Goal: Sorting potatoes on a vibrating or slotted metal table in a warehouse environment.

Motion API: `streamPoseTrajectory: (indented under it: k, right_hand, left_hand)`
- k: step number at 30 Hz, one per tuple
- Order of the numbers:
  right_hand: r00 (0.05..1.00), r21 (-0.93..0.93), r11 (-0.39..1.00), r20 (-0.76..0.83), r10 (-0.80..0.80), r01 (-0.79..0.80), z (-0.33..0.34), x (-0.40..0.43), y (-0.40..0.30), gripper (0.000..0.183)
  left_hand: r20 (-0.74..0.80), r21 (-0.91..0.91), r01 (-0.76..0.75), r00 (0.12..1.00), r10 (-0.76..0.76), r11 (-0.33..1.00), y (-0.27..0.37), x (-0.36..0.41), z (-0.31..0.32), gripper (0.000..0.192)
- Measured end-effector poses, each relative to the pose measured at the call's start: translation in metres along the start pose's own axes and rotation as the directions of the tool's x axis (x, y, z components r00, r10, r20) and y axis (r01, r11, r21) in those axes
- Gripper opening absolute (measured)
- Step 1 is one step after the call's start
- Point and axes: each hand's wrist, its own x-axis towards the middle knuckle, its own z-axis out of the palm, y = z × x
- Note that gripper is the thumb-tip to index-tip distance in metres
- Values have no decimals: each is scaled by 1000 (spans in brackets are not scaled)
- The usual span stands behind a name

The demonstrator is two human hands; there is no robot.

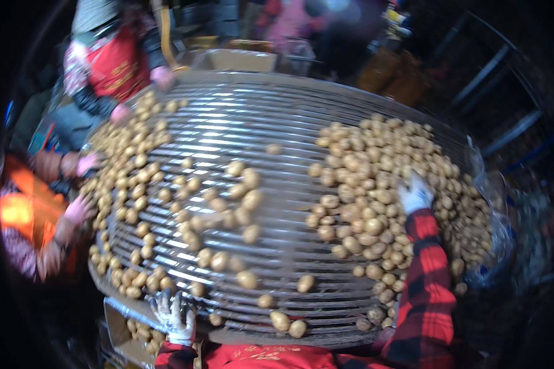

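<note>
Potatoes [374, 184] lie in a large heap on the right of a slatted metal sorting table [277, 184]. My right hand [415, 193], in a white glove, reaches over this heap and touches its top; whether it grips a potato cannot be told. At the table's near left edge is my left hand [175, 320], in a white glove with dark stains, fingers spread and nothing held. Several potatoes [152, 279] lie just beyond its fingers. Looser potatoes are scattered over the middle slats, and another heap [124, 152] covers the far left part.
A cardboard box [117, 323] holding potatoes stands below the near left edge. Two co-workers, one in an orange apron [32, 203] and one in a red apron [117, 67], have pink-gloved hands at the left heap. Clear plastic sheeting [501, 235] hangs at the right end. Boxes [240, 60] stand beyond the far rim.
</note>
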Motion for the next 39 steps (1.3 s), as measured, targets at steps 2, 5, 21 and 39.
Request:
streamPoseTrajectory:
  k: [2,5,21,39]
  right_hand:
    - [997,-231,973,72,37,-19,5,6,-36,69]
    - [998,-209,978,53,33,-22,5,17,-52,67]
    - [993,-80,993,82,-83,89,54,43,-24,60]
    - [989,704,694,-103,-109,149,97,-218,-293,61]
  left_hand:
    - [36,-150,-101,994,108,983,24,59,1,52]
    - [134,-427,-205,949,286,881,91,153,20,52]
    - [105,-596,-543,678,728,591,508,415,150,29]
    - [-61,-464,-431,887,457,774,201,265,119,39]
